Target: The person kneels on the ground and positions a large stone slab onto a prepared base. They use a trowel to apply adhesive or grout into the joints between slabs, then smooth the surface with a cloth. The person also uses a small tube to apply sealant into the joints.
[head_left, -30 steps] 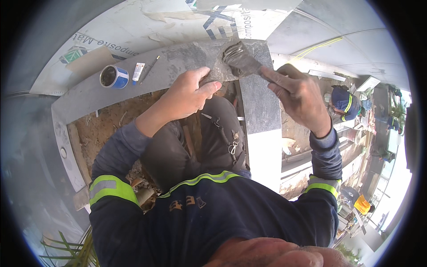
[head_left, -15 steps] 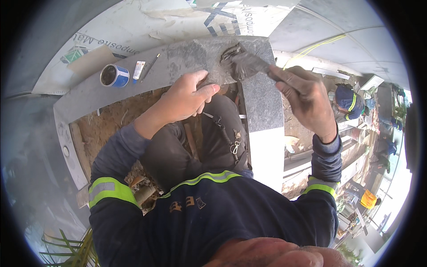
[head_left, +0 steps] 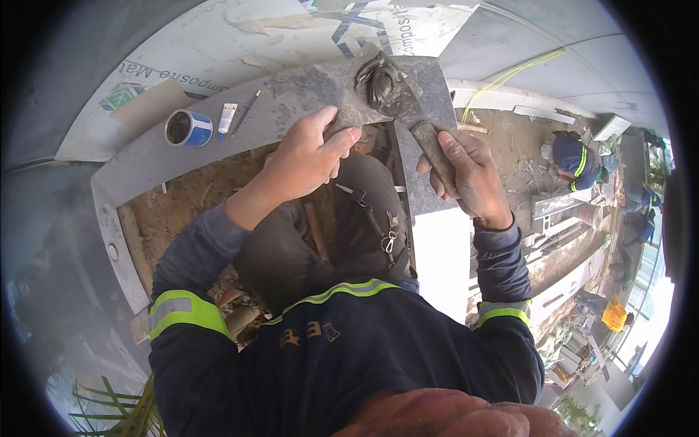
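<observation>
My left hand (head_left: 309,153) is closed, thumb and fingers pinching the near edge of a thin, smeared grey plate (head_left: 352,108). On that plate lies a glossy lump of dark grey paste (head_left: 380,84). My right hand (head_left: 477,171) grips the worn handle of a putty knife (head_left: 437,154); its smeared blade reaches up to the plate beside the paste. Both are above a curved grey stone ledge (head_left: 284,95). On the ledge to the left stand a blue-and-white tin (head_left: 198,131) with dark contents, a small white tube (head_left: 227,118) and a thin pencil-like stick (head_left: 249,111).
My legs (head_left: 291,240) are inside the ledge's frame, over soil and rubble (head_left: 193,189). A film-covered panel (head_left: 255,36) rises behind the ledge. Co-workers, one in dark clothes (head_left: 571,156) and one in orange (head_left: 615,315), are off to the right. Palm leaves (head_left: 120,408) stand lower left.
My right hand has moved left and lower with the putty knife, turning its handle more upright. The paste now sits as a lump on the plate. My left hand has hardly moved.
</observation>
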`<action>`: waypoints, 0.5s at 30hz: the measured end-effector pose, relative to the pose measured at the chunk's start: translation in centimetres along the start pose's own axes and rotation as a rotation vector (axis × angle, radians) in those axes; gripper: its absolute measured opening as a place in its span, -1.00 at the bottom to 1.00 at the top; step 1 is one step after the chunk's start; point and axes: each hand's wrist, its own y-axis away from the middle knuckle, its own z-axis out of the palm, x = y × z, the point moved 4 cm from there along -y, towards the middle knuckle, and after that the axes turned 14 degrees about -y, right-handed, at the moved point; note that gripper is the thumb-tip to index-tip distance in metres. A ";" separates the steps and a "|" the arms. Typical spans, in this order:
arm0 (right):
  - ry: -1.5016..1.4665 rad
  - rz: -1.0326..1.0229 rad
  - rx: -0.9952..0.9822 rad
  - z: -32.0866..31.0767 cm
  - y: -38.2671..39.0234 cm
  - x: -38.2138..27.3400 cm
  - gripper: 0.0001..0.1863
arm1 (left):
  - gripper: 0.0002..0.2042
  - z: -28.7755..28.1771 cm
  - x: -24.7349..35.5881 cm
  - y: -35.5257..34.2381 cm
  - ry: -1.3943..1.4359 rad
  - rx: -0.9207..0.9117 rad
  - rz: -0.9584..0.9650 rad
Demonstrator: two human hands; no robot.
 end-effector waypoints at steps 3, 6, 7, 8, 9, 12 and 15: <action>0.520 -0.387 0.078 0.5 -0.1 -2.4 -0.59 | -0.78 -0.1 -0.3 0.1 0.023 -0.013 -0.005; 0.980 -0.627 -0.014 2.0 0.6 -4.2 -0.45 | -0.77 -0.3 -0.5 0.3 0.014 -0.010 0.002; 0.982 -0.613 -0.010 2.0 0.7 -4.6 -0.47 | -0.77 -0.4 -0.6 0.4 -0.013 -0.013 -0.006; 0.982 -0.558 -0.029 2.1 0.9 -4.9 -0.48 | -0.76 -0.6 -0.7 0.4 -0.050 0.006 -0.021; 0.981 -0.442 -0.007 2.0 0.8 -5.0 -0.50 | -0.76 -0.6 -0.6 0.5 -0.036 0.004 0.001; 0.995 -0.574 -0.057 2.7 0.8 -6.2 -0.53 | -0.73 -0.6 -0.4 0.6 -0.023 -0.013 0.007; 1.006 -0.603 -0.094 2.9 0.5 -6.9 -0.56 | -0.68 -0.6 -0.4 0.7 -0.010 -0.009 0.000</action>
